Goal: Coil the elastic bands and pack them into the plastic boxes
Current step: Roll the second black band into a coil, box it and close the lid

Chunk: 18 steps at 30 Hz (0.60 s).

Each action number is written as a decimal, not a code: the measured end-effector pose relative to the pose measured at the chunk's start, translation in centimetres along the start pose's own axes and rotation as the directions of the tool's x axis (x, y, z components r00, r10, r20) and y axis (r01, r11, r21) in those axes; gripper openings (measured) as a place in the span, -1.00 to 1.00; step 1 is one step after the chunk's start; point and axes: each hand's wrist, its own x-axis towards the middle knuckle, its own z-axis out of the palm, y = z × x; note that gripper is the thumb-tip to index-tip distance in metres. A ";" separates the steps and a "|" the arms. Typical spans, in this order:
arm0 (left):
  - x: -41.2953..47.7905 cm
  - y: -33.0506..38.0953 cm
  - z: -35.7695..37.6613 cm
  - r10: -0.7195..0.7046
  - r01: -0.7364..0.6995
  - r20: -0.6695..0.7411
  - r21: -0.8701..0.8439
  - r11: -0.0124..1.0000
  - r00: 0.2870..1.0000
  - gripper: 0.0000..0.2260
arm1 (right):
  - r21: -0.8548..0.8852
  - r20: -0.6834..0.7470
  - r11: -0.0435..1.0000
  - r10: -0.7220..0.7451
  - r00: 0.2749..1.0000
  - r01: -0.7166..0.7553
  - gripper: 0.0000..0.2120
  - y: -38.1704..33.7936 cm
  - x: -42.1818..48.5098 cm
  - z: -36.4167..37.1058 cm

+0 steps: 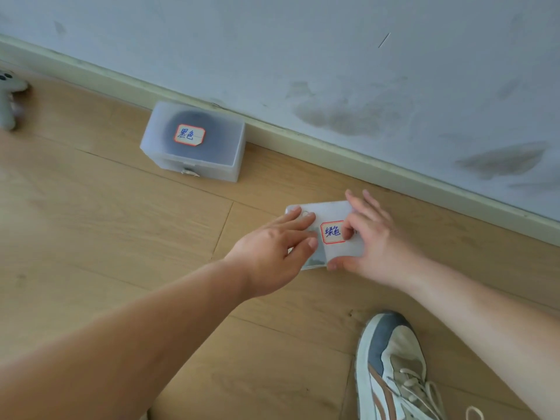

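A small translucent plastic box (pixel 328 212) with a red-bordered handwritten label lies on the wooden floor near the wall. My left hand (pixel 272 247) rests on its left side, fingers spread over the lid. My right hand (pixel 369 237) holds its right side, thumb at the near edge and fingers across the top. A second translucent plastic box (pixel 194 140) with a similar label stands closed against the baseboard to the left, and a dark coil shows through its lid. No loose elastic band is visible.
A grey wall and pale baseboard (pixel 333 153) run diagonally behind the boxes. A small grey plush toy (pixel 7 98) lies at the far left. A sneaker (pixel 394 368) on a foot is at the bottom right, close to my right arm.
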 end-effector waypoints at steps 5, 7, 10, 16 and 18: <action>0.7 -1.5 0.7 0.158 -0.139 -0.060 0.248 0.959 0.986 -0.50 | -0.056 -0.033 0.998 -0.022 0.999 0.020 -0.40 0.7 0.2 0.5; 0.7 -1.7 1.0 0.175 -0.141 -0.113 0.260 0.955 0.978 -0.50 | -0.020 -0.066 0.999 -0.035 0.997 0.034 -0.32 0.9 0.2 0.9; 0.6 -1.4 1.8 0.167 -0.145 -0.145 0.147 0.978 0.975 -0.51 | 0.135 -0.144 0.991 0.007 0.990 0.012 -0.33 0.8 0.2 1.2; 0.9 0.2 0.6 -0.013 -0.010 -0.194 -0.118 0.993 0.981 -0.49 | 0.260 -0.126 0.960 0.140 0.982 -0.104 -0.29 -1.0 0.7 -0.1; 1.3 0.2 -0.3 -0.009 -0.007 -0.214 -0.073 0.997 0.977 -0.41 | 0.270 0.001 0.939 0.219 0.976 -0.211 -0.25 -2.0 1.6 -1.9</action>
